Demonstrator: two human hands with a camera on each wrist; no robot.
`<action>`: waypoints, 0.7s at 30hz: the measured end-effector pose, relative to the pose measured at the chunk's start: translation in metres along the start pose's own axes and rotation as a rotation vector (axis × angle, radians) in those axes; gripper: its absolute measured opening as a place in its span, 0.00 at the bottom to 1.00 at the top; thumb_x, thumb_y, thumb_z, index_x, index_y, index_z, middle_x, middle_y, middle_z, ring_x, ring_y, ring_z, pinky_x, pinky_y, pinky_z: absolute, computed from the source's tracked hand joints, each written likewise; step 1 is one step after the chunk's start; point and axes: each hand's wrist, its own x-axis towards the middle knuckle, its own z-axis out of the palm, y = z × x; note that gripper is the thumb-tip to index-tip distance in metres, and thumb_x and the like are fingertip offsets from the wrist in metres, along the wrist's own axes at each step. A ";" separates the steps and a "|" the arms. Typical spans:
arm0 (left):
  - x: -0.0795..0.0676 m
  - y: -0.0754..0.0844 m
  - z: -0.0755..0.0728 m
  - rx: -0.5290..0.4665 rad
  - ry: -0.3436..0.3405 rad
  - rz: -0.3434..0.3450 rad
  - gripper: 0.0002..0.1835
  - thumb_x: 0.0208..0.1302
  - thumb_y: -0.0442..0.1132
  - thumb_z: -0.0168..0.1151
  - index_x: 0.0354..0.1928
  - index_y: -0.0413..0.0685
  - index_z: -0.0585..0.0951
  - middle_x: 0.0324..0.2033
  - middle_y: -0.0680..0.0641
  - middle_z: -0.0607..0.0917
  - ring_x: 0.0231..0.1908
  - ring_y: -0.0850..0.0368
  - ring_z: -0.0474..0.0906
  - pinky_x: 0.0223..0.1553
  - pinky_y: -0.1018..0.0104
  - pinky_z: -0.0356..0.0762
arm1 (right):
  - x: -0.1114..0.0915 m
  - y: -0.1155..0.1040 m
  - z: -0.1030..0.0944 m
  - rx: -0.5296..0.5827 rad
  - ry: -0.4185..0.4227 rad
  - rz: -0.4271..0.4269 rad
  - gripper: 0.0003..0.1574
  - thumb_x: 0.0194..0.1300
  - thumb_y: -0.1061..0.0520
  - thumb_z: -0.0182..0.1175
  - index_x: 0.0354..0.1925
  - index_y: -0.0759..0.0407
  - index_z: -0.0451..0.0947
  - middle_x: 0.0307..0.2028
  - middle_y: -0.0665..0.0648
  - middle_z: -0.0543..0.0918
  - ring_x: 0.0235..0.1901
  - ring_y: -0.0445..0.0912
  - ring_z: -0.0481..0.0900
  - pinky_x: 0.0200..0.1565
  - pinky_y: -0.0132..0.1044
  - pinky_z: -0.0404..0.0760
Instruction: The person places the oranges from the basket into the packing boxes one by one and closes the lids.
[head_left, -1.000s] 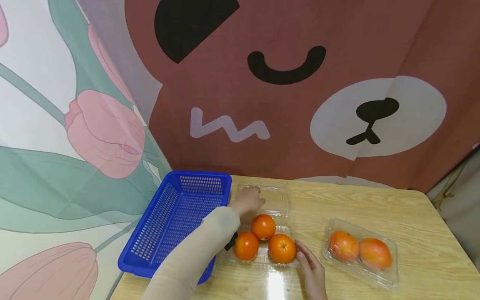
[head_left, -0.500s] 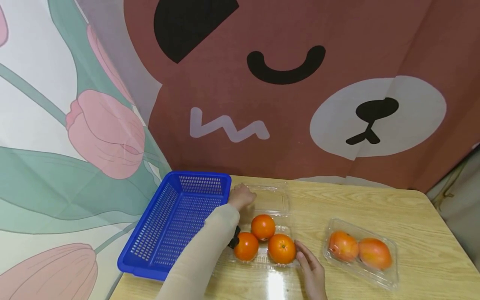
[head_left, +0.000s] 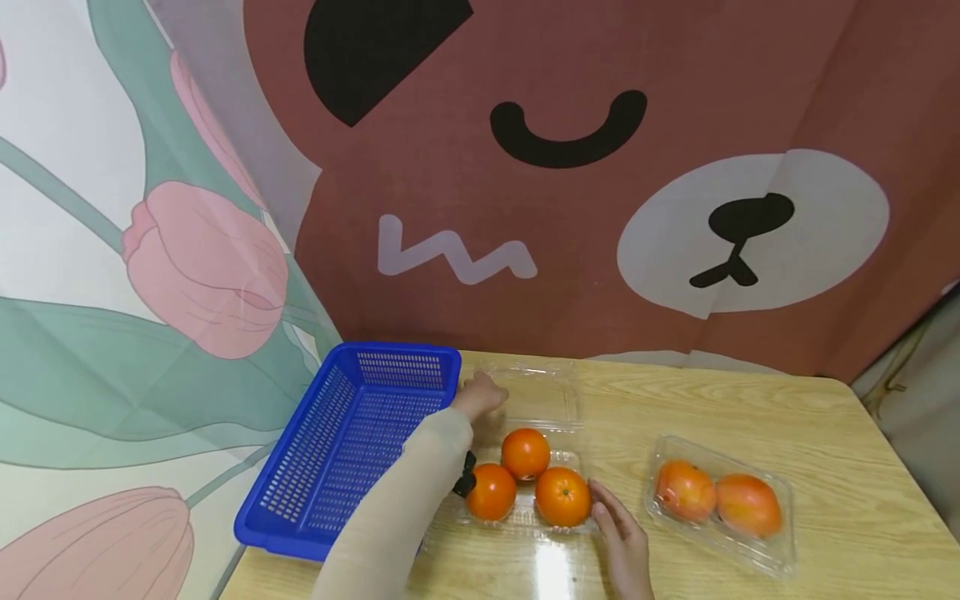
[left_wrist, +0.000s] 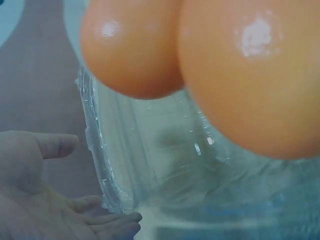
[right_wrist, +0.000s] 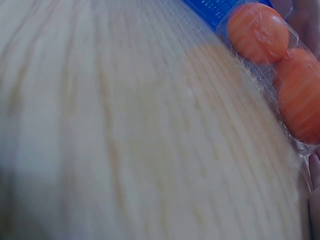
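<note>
A clear plastic clamshell box (head_left: pixel 517 523) lies unfolded on the table, with three oranges (head_left: pixel 564 497) in its near half. Its lid (head_left: pixel 542 392) lies back behind them. My left hand (head_left: pixel 482 395) is at the left edge of the lid. In the left wrist view, that hand (left_wrist: pixel 45 195) has its thumb spread and its fingertips right at the lid's corner; two oranges (left_wrist: pixel 135 45) fill the top. My right hand (head_left: pixel 622 537) rests along the box's right side, fingers fairly straight beside the nearest orange. In the right wrist view, only a sliver of it shows at the right edge.
A blue perforated basket (head_left: pixel 281 533) stands at the left, right beside my left forearm. To the right, a closed clear box (head_left: pixel 776 560) holds two yellow-red fruits (head_left: pixel 750 506). A printed cloth (head_left: pixel 570 275) hangs behind the wooden table (head_left: pixel 847 433).
My left hand has moved left from over the lid to its left edge. The right hand, the oranges and both boxes have stayed put.
</note>
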 end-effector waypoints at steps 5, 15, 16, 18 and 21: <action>-0.006 0.004 -0.008 -0.052 0.021 0.049 0.41 0.63 0.51 0.50 0.68 0.29 0.50 0.66 0.30 0.55 0.66 0.37 0.51 0.65 0.49 0.50 | 0.000 0.000 -0.001 -0.016 0.014 -0.002 0.20 0.69 0.56 0.51 0.56 0.63 0.74 0.53 0.50 0.79 0.49 0.31 0.75 0.48 0.22 0.72; -0.022 0.003 -0.018 -0.149 0.138 0.070 0.48 0.62 0.55 0.53 0.69 0.30 0.43 0.65 0.28 0.55 0.62 0.36 0.59 0.63 0.48 0.57 | 0.000 0.001 0.000 0.023 0.020 -0.003 0.21 0.68 0.57 0.52 0.56 0.64 0.73 0.52 0.47 0.79 0.50 0.32 0.75 0.48 0.24 0.73; -0.024 0.003 -0.018 -0.159 0.151 0.073 0.49 0.62 0.56 0.53 0.69 0.30 0.43 0.66 0.27 0.54 0.62 0.35 0.59 0.63 0.48 0.57 | 0.000 0.001 0.000 0.023 0.022 -0.004 0.21 0.68 0.57 0.52 0.56 0.64 0.73 0.52 0.47 0.79 0.49 0.32 0.75 0.48 0.24 0.73; -0.028 0.002 -0.019 -0.204 0.174 0.080 0.50 0.60 0.57 0.55 0.69 0.32 0.41 0.66 0.27 0.51 0.62 0.35 0.59 0.63 0.47 0.56 | 0.000 0.002 0.001 0.027 0.024 -0.005 0.21 0.68 0.57 0.53 0.56 0.65 0.74 0.52 0.47 0.79 0.49 0.32 0.75 0.48 0.24 0.73; -0.035 -0.002 -0.021 -0.282 0.200 0.124 0.50 0.60 0.58 0.56 0.70 0.36 0.42 0.65 0.28 0.54 0.61 0.35 0.61 0.61 0.46 0.59 | 0.001 0.002 0.001 0.035 0.023 -0.006 0.20 0.68 0.58 0.53 0.56 0.65 0.73 0.52 0.48 0.79 0.50 0.32 0.75 0.48 0.24 0.73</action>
